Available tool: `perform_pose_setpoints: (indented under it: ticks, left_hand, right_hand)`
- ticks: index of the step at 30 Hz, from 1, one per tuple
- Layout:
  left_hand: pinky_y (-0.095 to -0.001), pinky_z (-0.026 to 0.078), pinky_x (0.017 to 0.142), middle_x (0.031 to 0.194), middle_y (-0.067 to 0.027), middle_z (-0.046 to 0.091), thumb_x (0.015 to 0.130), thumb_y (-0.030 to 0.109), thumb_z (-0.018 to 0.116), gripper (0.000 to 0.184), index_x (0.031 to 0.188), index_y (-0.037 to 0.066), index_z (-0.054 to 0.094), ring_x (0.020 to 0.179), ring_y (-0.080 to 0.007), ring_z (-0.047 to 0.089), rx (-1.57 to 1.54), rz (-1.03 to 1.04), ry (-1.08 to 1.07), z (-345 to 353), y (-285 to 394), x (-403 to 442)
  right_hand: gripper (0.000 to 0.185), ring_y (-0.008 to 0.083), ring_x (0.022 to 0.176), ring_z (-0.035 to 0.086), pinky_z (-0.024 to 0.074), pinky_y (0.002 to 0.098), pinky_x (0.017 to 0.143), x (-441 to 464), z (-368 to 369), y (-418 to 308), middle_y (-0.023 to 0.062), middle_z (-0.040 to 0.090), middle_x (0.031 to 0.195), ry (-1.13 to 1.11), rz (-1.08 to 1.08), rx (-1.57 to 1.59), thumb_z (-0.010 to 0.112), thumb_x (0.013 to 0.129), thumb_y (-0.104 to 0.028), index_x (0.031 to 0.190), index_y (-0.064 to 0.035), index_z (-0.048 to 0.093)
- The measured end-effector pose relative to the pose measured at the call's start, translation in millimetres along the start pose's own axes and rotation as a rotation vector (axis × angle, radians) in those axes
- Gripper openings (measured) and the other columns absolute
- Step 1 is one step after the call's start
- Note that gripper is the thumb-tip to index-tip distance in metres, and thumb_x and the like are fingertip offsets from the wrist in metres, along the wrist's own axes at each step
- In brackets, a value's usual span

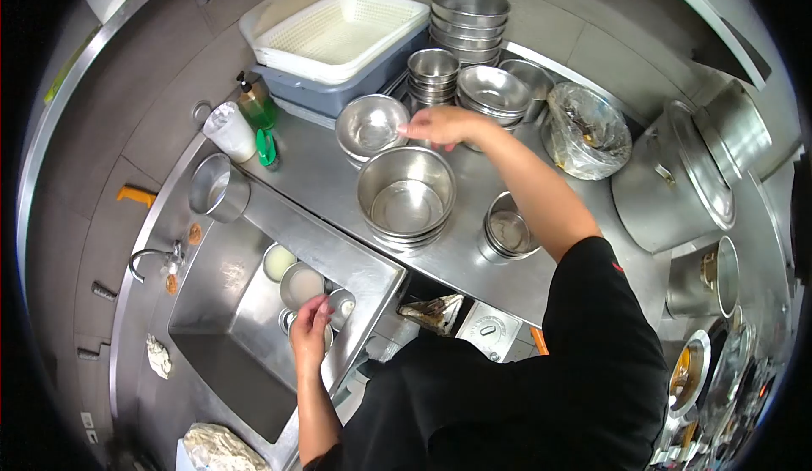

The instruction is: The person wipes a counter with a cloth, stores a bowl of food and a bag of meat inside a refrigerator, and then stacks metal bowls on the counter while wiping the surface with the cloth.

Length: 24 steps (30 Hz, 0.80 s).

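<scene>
Over the sink, my left hand hovers or rests beside small metal containers at the sink's right side; its fingers are bent, and whether they grip anything is unclear. One of these, a round container, holds cloudy liquid. My right hand reaches across the counter to the right rim of a shallow steel bowl, fingers near or on that rim. Just below that hand stands a stack of deeper steel bowls. Another small stack of bowls sits under my right forearm.
Behind are a white basket in a grey tub, tall bowl stacks and a plastic-lined bowl. A large pot stands right. Soap bottle, faucet and steel pot are left.
</scene>
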State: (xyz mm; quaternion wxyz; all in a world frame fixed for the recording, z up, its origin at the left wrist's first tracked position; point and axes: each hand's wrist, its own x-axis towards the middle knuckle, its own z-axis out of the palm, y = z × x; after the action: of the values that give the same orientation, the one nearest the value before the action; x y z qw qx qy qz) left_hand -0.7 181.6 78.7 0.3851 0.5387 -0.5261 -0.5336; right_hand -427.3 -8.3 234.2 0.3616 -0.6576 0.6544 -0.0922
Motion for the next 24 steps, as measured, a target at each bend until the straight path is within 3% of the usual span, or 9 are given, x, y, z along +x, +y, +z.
perform_pose_setpoints:
  ticks: [4, 8, 12, 14, 18, 19, 20, 22, 24]
  left_hand:
    - [-0.0311, 0.051, 0.085, 0.123, -0.0117, 0.065, 0.101, 0.024, 0.057, 0.035, 0.128, 0.001, 0.058, 0.100, -0.0201, 0.066, -0.015, 0.084, -0.174, 37, 29, 34]
    - [-0.0334, 0.053, 0.082, 0.122, -0.0124, 0.064, 0.103, 0.038, 0.052, 0.048, 0.133, 0.001, 0.053, 0.101, -0.0206, 0.066, 0.018, 0.148, -0.202, 71, 67, 52]
    - [-0.0331, 0.055, 0.075, 0.119, -0.0134, 0.064, 0.100, 0.049, 0.052, 0.061, 0.137, 0.000, 0.048, 0.092, -0.0203, 0.067, 0.015, 0.080, -0.135, 105, 101, 83]
    - [-0.0323, 0.055, 0.072, 0.120, -0.0134, 0.064, 0.094, 0.041, 0.063, 0.063, 0.139, 0.001, 0.047, 0.091, -0.0200, 0.066, 0.156, -0.035, -0.182, 121, 124, 91]
    - [-0.0329, 0.054, 0.074, 0.115, -0.0141, 0.066, 0.089, 0.029, 0.067, 0.065, 0.144, 0.004, 0.042, 0.086, -0.0207, 0.067, 0.178, 0.051, -0.254, 127, 126, 91]
    - [-0.0340, 0.053, 0.076, 0.112, -0.0147, 0.067, 0.087, 0.024, 0.066, 0.066, 0.145, 0.005, 0.041, 0.085, -0.0214, 0.067, 0.222, 0.155, -0.208, 128, 120, 90]
    - [-0.0350, 0.052, 0.077, 0.110, -0.0153, 0.068, 0.085, 0.018, 0.065, 0.068, 0.146, 0.006, 0.039, 0.085, -0.0222, 0.067, 0.267, 0.258, -0.167, 128, 114, 89]
    - [-0.0365, 0.051, 0.081, 0.109, -0.0161, 0.068, 0.086, 0.018, 0.064, 0.067, 0.146, 0.006, 0.037, 0.084, -0.0252, 0.066, 0.251, 0.293, -0.182, 125, 101, 88]
    - [-0.0363, 0.050, 0.085, 0.112, -0.0163, 0.067, 0.086, 0.017, 0.062, 0.064, 0.145, 0.007, 0.038, 0.094, -0.0274, 0.067, 0.369, 0.386, -0.143, 120, 84, 89]
  right_hand:
    - [0.084, 0.0228, 0.090, 0.066, 0.0580, 0.0348, 0.072, -29, 22, 21, 0.0142, 0.066, 0.110, -0.021, 0.003, 0.146, 0.051, 0.085, -0.077, 0.130, -0.0071, 0.059]
    - [0.082, 0.0240, 0.079, 0.069, 0.0590, 0.0378, 0.068, -52, 44, 28, 0.0151, 0.066, 0.103, 0.040, -0.046, 0.150, 0.056, 0.086, -0.072, 0.128, -0.0019, 0.058]
    - [0.056, 0.0244, 0.071, 0.070, 0.0567, 0.0379, 0.062, -54, 61, 35, 0.0181, 0.067, 0.098, 0.005, 0.143, 0.298, 0.060, 0.093, -0.045, 0.126, 0.0000, 0.058]
    - [0.050, 0.0245, 0.070, 0.070, 0.0561, 0.0381, 0.062, -60, 61, 30, 0.0185, 0.067, 0.098, 0.044, 0.145, 0.356, 0.060, 0.092, -0.036, 0.127, -0.0013, 0.057]
    - [0.048, 0.0286, 0.070, 0.070, 0.0579, 0.0381, 0.061, -103, 52, 3, 0.0225, 0.068, 0.105, 0.203, 0.067, 0.242, 0.054, 0.085, -0.012, 0.131, 0.0008, 0.054]
    - [0.048, 0.0348, 0.085, 0.070, 0.0571, 0.0410, 0.077, -100, 64, 17, 0.0243, 0.064, 0.117, 0.341, -0.033, 0.160, 0.054, 0.085, -0.010, 0.132, -0.0031, 0.055]
    - [0.048, 0.0348, 0.085, 0.070, 0.0571, 0.0410, 0.077, -105, 77, 21, 0.0243, 0.064, 0.117, 0.337, -0.029, 0.171, 0.054, 0.085, -0.010, 0.132, -0.0031, 0.055]
    - [0.048, 0.0394, 0.102, 0.065, 0.0521, 0.0439, 0.090, -123, 107, 23, 0.0238, 0.063, 0.118, 0.729, -0.183, 0.044, 0.055, 0.087, -0.011, 0.134, -0.0060, 0.054]
    - [0.047, 0.0410, 0.114, 0.058, 0.0488, 0.0444, 0.096, -142, 152, 17, 0.0221, 0.060, 0.121, 0.797, -0.100, 0.160, 0.057, 0.088, -0.010, 0.136, -0.0092, 0.053]
